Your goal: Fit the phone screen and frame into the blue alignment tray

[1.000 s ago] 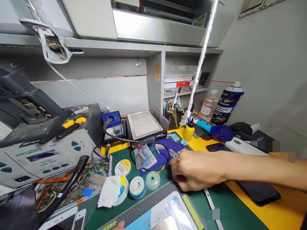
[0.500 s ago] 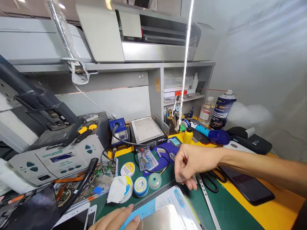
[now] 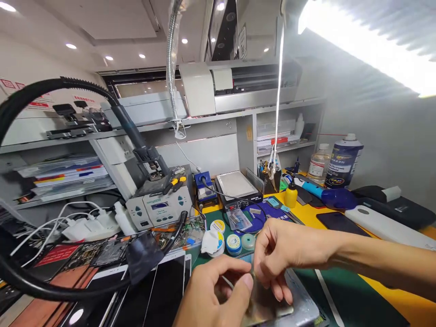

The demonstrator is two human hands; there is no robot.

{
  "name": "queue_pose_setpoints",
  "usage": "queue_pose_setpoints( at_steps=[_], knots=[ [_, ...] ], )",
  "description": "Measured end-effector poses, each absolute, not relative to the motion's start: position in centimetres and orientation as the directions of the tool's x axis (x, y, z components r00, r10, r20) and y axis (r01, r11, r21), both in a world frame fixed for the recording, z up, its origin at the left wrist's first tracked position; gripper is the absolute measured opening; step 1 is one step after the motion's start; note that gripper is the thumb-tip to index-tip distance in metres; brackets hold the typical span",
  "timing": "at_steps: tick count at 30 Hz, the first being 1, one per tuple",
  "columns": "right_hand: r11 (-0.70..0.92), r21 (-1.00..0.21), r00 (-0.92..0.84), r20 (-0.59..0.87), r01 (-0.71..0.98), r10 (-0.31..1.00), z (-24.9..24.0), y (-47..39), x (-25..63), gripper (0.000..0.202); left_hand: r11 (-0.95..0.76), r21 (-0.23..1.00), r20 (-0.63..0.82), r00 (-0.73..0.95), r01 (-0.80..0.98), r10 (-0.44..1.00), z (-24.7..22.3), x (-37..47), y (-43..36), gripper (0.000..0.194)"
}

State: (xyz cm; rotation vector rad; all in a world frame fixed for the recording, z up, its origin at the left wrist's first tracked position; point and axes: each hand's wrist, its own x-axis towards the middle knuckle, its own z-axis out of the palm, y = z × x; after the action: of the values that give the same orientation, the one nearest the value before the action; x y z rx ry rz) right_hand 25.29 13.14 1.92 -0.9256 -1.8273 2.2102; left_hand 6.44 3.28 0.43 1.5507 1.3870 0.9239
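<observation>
Between both hands (image 3: 252,277), touching their fingertips, lies the shiny plate (image 3: 264,306).

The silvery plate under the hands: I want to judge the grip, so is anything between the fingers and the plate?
Nothing visible. The left hand and the right hand both meet the silvery plate directly at its near top edge; no tool, cable or cloth lies between them.

A glossy, reflective metal plate (image 3: 269,309) lies at six o'clock on a matt green mat (image 3: 354,295). At three o'clock, a phone (image 3: 335,222) shows smooth black glass; the yellow bench (image 3: 402,304) looks satin. The spray can (image 3: 342,159) is shiny printed metal.
</observation>
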Motion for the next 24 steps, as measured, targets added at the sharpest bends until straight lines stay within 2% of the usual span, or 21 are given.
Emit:
queue_pose_setpoints(
  at_steps=[2,6,11,18,24],
  knots=[
    [-0.239,-0.922,-0.799,-0.384,0.305,0.463,2.1,12.5,24.9,0.010,0.048,0.945,-0.095,0.132,0.324,0.987,0.8,6.3,2.9,0.044],
    [-0.211,-0.913,-0.777,-0.408,0.349,0.479,2.5,11.5,24.2,0.010,0.035,0.940,-0.080,0.118,0.339,0.990,1.2,6.1,2.3,0.042],
    [-0.192,-0.912,-0.767,-0.409,0.363,0.494,2.8,10.7,23.6,0.010,0.022,0.887,-0.052,0.053,0.462,0.997,2.0,6.0,1.4,0.037],
    [-0.235,-0.924,-0.782,-0.380,0.300,0.494,3.1,9.8,23.1,0.005,0.005,0.811,-0.004,-0.003,0.584,1.000,2.4,5.9,0.5,0.034],
    [-0.281,-0.932,-0.805,-0.343,0.228,0.485,3.3,9.2,23.7,0.014,0.009,0.844,-0.021,0.017,0.536,1.000,2.5,5.2,0.3,0.035]
  ],
)
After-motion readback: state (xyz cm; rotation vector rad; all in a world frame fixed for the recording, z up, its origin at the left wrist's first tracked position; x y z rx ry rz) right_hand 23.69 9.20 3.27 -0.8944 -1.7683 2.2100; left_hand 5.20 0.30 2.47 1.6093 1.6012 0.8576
